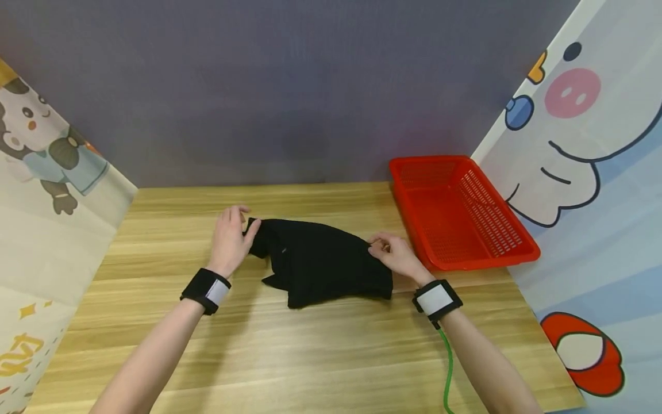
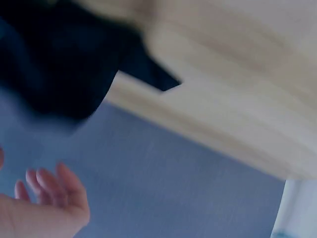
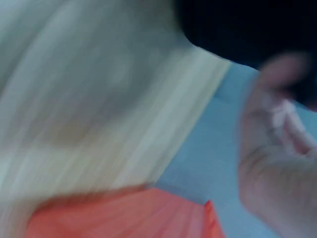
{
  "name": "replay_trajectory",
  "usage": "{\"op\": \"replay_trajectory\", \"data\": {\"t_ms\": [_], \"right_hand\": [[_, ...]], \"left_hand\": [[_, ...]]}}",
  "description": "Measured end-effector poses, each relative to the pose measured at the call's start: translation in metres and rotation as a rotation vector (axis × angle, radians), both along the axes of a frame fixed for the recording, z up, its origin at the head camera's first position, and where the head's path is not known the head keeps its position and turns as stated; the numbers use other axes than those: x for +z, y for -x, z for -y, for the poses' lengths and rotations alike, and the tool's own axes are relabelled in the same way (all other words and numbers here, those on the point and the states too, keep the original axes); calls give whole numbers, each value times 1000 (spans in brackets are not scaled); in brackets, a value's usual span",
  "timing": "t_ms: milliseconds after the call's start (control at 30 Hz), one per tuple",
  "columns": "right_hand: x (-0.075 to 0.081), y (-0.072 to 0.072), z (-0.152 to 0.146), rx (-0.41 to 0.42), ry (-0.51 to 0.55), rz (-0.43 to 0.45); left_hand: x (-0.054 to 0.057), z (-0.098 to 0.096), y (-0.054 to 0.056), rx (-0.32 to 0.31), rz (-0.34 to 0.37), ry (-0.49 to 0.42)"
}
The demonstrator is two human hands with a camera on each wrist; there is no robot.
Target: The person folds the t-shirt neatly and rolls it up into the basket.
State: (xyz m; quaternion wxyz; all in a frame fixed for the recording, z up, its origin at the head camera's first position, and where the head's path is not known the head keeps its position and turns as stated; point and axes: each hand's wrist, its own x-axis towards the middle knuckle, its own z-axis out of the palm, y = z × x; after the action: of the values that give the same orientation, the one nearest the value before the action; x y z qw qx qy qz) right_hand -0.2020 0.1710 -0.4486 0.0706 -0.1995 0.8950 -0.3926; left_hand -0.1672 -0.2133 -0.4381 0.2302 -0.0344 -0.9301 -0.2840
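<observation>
A black garment (image 1: pixel 331 261) hangs over the middle of the wooden table, its lower edge uneven and a small pale mark near its left part. My right hand (image 1: pixel 395 253) pinches its upper right edge between thumb and fingers; in the right wrist view the thumb (image 3: pixel 277 74) lies against the dark fabric (image 3: pixel 237 29). At the garment's upper left corner is my left hand (image 1: pixel 230 238), its thumb overlapping the fabric in the head view. The left wrist view shows the left fingers (image 2: pixel 59 186) loosely bent and apart from the cloth (image 2: pixel 64 59).
A red plastic basket (image 1: pixel 424 253) with slotted sides stands at the table's back right, close beside my right hand. A grey wall panel (image 1: pixel 289 115) rises behind the table (image 1: pixel 289 356). Printed sheets flank both sides. A green cable (image 1: pixel 449 368) runs from the right wristband.
</observation>
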Motion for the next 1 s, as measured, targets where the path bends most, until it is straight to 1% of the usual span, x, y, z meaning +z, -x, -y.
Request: {"op": "replay_trajectory", "data": {"t_ms": [67,133,200,233,267,333,367,400,433,467,567,600,633,667,733,767,800,867,933,1000], "right_hand": [[-6,-4,-4,-17,-82,-10],[-10,-9,-8,-20,-126,-26],[-12,-11,-9,-9,-141,-44],[-13,-11,-8,-2,-145,-51],[-14,-11,-7,8,-149,-64],[-15,-9,-4,9,-150,-58],[-16,-8,-2,3,-153,-37],[-16,-7,-1,-3,-156,-17],[-17,-5,0,-4,-158,4],[-18,-4,1,-6,-157,24],[-21,-2,4,-1,-142,58],[-22,-1,4,2,-124,58],[-22,-1,5,6,-97,53],[-21,-1,6,-3,-53,49],[-17,0,7,-31,45,20],[-13,1,8,-50,98,-6],[-9,1,10,-75,160,-32],[4,2,14,-118,281,-104],[18,1,19,-132,403,-197],[32,-3,27,-110,525,-297]], "left_hand": [[-12,1,-8,-18,114,41],[-21,-1,-19,-55,235,72],[-27,-5,-28,-97,369,99],[-28,-8,-31,-112,422,106],[-29,-12,-34,-129,474,101],[-29,-20,-36,-158,568,63],[-30,-23,-37,-172,602,40],[-30,-25,-36,-193,620,8],[-30,-28,-36,-212,625,-27],[-31,-30,-36,-243,622,-61],[-33,-33,-36,-339,572,-156],[-33,-34,-35,-374,550,-196],[-33,-34,-36,-394,535,-232],[-32,-33,-35,-405,534,-279],[-26,-32,-33,-389,516,-398],[-22,-31,-31,-371,500,-464],[-16,-30,-29,-366,484,-536],[-2,-28,-25,-363,433,-703],[15,-27,-21,-390,357,-897],[32,-27,-18,-430,276,-1088]]}}
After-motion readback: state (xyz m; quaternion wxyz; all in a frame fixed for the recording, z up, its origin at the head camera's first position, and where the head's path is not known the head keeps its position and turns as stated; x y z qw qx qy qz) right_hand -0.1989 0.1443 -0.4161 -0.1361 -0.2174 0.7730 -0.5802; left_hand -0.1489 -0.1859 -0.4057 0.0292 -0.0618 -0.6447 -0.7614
